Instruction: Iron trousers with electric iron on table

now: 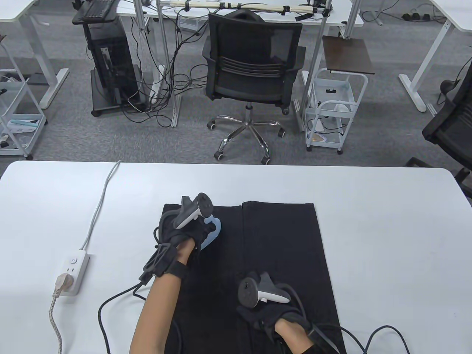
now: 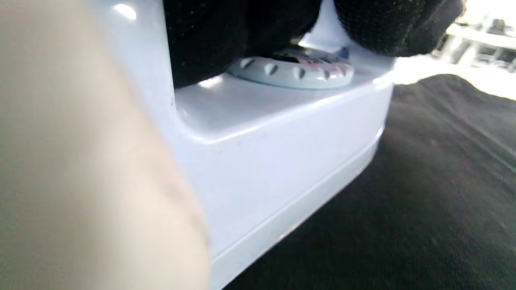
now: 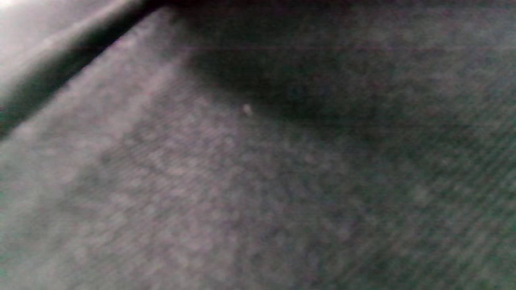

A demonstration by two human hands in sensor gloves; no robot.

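Observation:
Black trousers (image 1: 280,243) lie flat on the white table (image 1: 387,228), legs pointing away from me. A pale blue electric iron (image 1: 212,230) sits on the left trouser leg. My left hand (image 1: 191,230) grips its handle. In the left wrist view the iron's body (image 2: 282,149) and its dial (image 2: 294,68) fill the frame over the dark cloth (image 2: 423,193). My right hand (image 1: 263,317) rests flat on the trousers near the table's front edge. The right wrist view shows only blurred dark fabric (image 3: 258,181) close up.
A white power strip (image 1: 73,271) with a plug in it lies at the table's left, its cable running to the far edge. Black glove cables (image 1: 368,337) trail near the front. An office chair (image 1: 252,70) and a cart (image 1: 333,107) stand beyond the table.

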